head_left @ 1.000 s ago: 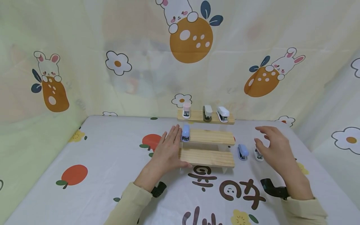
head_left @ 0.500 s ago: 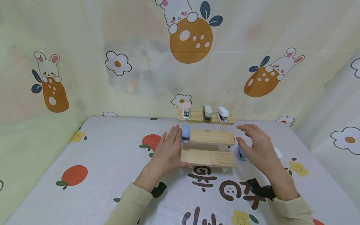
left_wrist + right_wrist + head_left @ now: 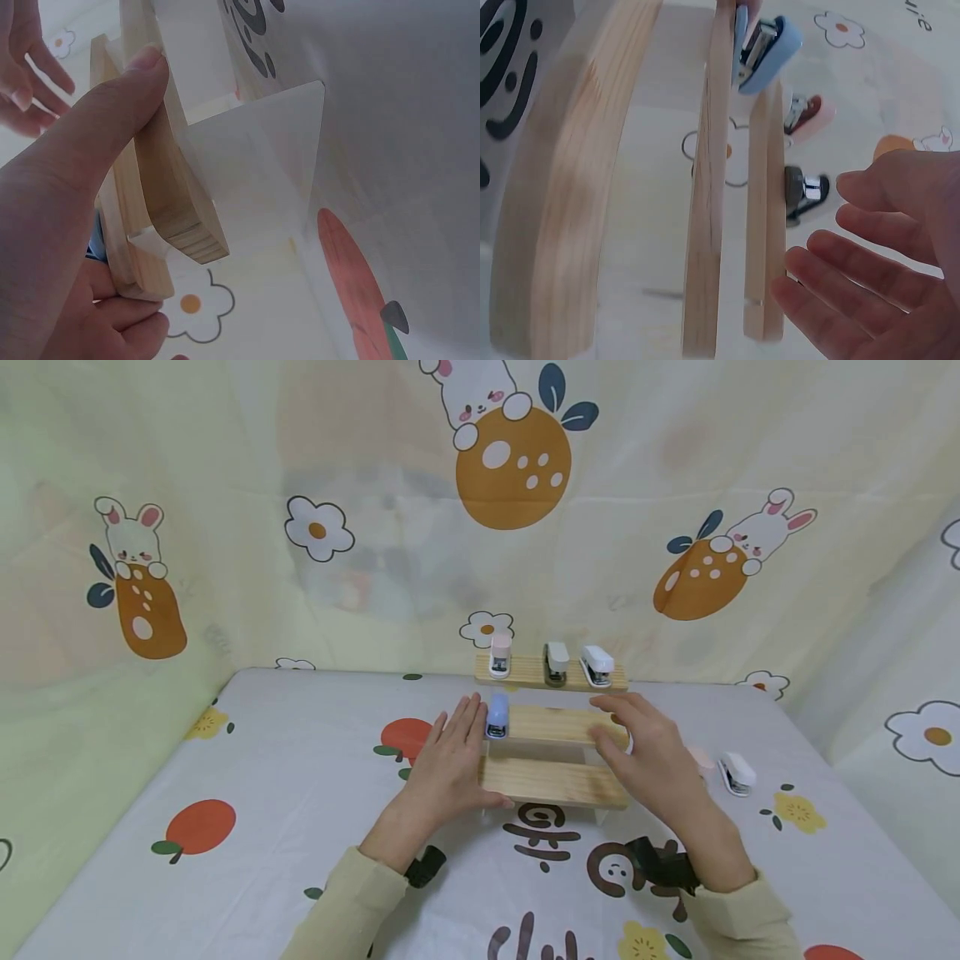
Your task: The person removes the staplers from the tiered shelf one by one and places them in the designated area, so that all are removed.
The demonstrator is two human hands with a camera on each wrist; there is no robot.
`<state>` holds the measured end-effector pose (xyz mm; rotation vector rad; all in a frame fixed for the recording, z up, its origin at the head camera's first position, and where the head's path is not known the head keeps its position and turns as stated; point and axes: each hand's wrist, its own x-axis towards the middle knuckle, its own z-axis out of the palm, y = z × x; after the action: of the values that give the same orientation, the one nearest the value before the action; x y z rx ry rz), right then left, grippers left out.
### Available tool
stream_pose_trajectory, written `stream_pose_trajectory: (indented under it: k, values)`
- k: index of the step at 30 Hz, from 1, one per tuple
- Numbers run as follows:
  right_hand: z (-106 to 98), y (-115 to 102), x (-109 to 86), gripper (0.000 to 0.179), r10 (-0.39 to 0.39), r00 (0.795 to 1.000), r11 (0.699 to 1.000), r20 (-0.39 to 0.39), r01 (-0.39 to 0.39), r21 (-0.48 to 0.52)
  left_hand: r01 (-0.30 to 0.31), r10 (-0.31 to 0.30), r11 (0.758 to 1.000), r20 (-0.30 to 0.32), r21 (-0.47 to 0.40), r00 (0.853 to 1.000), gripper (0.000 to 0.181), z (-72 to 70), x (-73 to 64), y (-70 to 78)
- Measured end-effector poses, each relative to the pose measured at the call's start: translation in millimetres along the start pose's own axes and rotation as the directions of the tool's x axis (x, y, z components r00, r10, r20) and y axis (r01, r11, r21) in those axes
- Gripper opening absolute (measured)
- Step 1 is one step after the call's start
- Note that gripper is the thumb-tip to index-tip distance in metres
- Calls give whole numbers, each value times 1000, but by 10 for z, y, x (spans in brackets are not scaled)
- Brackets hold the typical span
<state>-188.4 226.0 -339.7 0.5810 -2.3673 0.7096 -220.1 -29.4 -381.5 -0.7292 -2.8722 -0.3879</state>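
A three-step wooden stand (image 3: 555,781) with clear supports stands mid-table. My left hand (image 3: 450,760) rests against its left end, fingers straight along the side; its thumb (image 3: 112,112) presses on the front plank. On the middle step's left end sits a blue mini stapler (image 3: 497,716), beside my left fingertips. My right hand (image 3: 652,756) hovers around the middle step's right end, thumb and fingers apart, holding nothing visible. A pink stapler (image 3: 500,656), a grey stapler (image 3: 556,663) and a white stapler (image 3: 597,666) stand on the top step.
Right of the stand, a white stapler (image 3: 738,774) lies on the table, with a pink stapler (image 3: 701,758) partly hidden behind my right hand. A patterned white cloth (image 3: 300,793) covers the table. A printed curtain (image 3: 375,593) hangs behind it.
My right hand has moved left from the loose staplers to the stand's right end, and now hides the loose blue stapler. The left hand has stayed in place.
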Motion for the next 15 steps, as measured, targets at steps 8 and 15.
stream_pose_trajectory:
  k: [8, 15]
  values:
    - [181, -125, 92, 34, -23, 999, 999, 33, 22, 39, 0, 0, 1000, -2, -6, 1000, 135, 1, -11, -16]
    - [287, -210, 149, 33, -13, 996, 999, 90, 9, 47, -4, 4, 1000, -2, 9, 1000, 136, 11, -8, -17]
